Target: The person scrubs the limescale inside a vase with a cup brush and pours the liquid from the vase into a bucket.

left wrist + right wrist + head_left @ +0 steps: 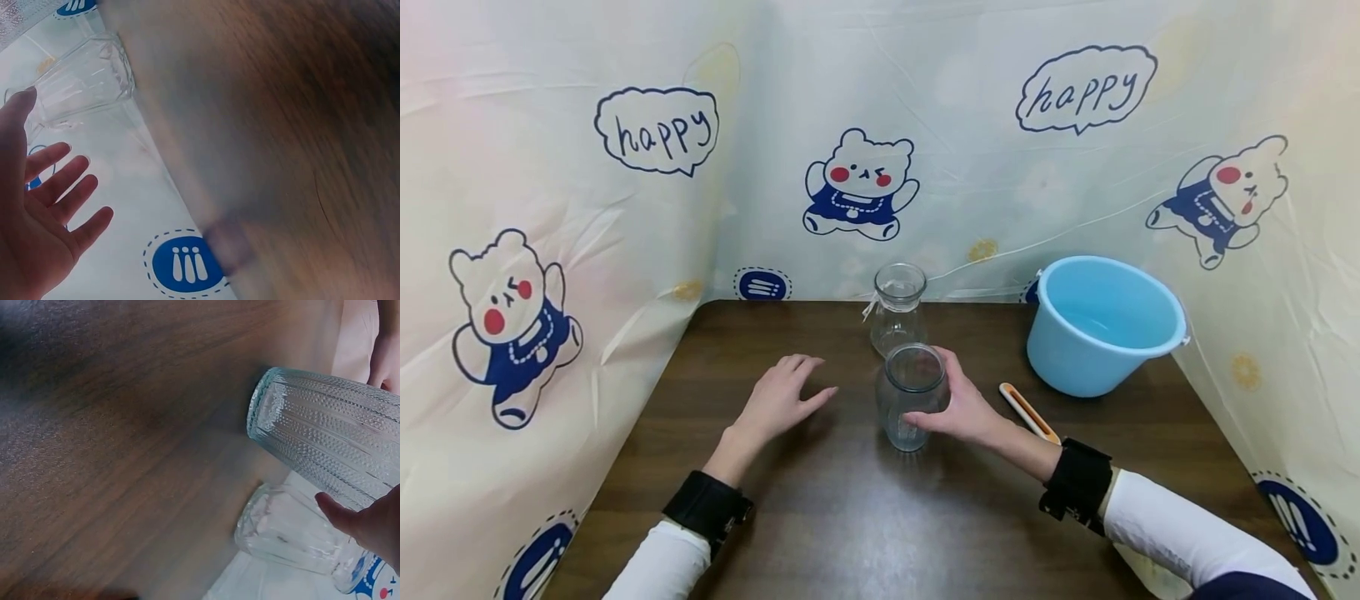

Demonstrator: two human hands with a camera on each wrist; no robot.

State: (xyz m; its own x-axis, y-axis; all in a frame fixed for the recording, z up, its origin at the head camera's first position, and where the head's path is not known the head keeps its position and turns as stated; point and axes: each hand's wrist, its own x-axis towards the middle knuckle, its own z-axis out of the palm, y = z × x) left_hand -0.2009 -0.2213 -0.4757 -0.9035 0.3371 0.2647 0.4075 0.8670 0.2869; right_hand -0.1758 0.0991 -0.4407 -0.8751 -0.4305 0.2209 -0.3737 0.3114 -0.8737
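Observation:
A clear glass jar (912,408) with a ribbed, dotted surface and a round rim stands upright near the middle of the table. My right hand (958,403) grips it from the right, the thumb on its near side and the fingers at the far side. In the right wrist view the same jar (325,425) shows its thick base, close to the wood. Just behind it is a smooth glass vase (897,321) with a narrowed neck and a string tied round it. My left hand (782,396) hovers left of the jar, apart from it, fingers spread and relaxed.
A light blue bucket (1075,350) stands at the back right of the brown wooden table (850,525). Between it and my right forearm lies a slim white-and-orange tool (1028,412). A printed cloth (962,192) with bears hangs behind and along the sides.

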